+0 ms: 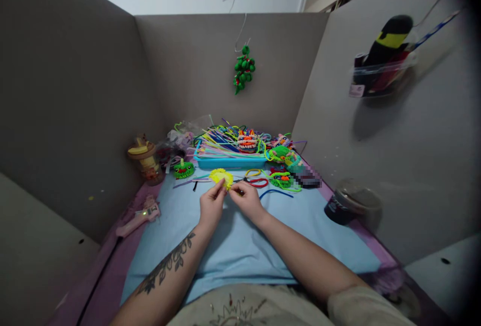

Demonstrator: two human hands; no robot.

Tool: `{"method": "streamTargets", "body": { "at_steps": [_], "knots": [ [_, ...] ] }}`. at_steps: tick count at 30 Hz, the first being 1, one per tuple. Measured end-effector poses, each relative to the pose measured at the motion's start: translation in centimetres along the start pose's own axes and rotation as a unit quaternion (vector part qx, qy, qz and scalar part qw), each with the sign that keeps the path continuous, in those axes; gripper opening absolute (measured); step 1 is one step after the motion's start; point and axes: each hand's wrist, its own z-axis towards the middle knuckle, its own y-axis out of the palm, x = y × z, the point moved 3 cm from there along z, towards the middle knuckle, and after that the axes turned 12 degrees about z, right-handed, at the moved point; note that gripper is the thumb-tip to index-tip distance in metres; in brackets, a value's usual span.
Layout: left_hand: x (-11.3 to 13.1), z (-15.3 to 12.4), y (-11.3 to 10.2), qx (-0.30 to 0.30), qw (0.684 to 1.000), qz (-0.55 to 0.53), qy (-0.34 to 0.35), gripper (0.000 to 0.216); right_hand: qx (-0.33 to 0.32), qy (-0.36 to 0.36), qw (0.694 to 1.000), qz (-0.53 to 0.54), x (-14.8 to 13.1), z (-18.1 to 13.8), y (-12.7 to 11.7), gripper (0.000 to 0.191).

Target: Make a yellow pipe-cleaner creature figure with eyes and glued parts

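Note:
My left hand [211,205] and my right hand [246,199] meet over the light blue mat [233,246], both with fingers pinched. Between them is a small yellow fuzzy pipe-cleaner piece [221,178]; the left fingers pinch its near edge and the right fingertips pinch it from the right side. Just behind lie red and yellow pipe-cleaner loops [256,178] and a blue strand [276,193]. Green pipe-cleaner figures sit at left [184,169] and right [281,180].
A blue tray [229,161] heaped with coloured pipe cleaners stands at the back. A pink glue gun [139,217] lies at left, a brown jar [145,161] behind it, a dark lidded cup [347,203] at right. Grey partition walls enclose the desk; a green ornament [243,68] hangs ahead.

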Motion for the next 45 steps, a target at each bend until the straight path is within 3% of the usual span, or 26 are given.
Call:
{"method": "streamTargets", "body": {
  "at_steps": [7,18,25,33,38,45],
  "knots": [
    [-0.9,0.5,0.2,-0.003,0.998,-0.050,-0.029,0.039,-0.013,-0.033,0.999,-0.022,-0.3,-0.1,0.1,0.013],
    [-0.9,0.4,0.1,-0.017,1.000,-0.023,-0.002,0.037,-0.007,-0.012,1.000,-0.022,0.0,-0.1,0.0,0.012],
    [-1.2,0.6,0.3,-0.020,0.996,-0.079,-0.042,0.041,-0.019,-0.035,0.998,-0.040,-0.3,-0.2,0.0,0.012],
    [-1.4,0.6,0.2,-0.029,0.999,-0.020,0.005,0.038,-0.036,0.026,0.999,0.002,0.5,0.0,0.2,0.012],
    [-0.7,0.6,0.1,-0.023,1.000,-0.006,0.016,0.038,-0.014,0.068,0.997,0.032,0.8,-0.1,0.3,0.009],
    [-1.1,0.7,0.1,-0.024,0.999,-0.039,0.003,0.043,-0.007,0.022,0.999,0.029,-0.1,-0.3,0.3,0.009]
  ]
}}
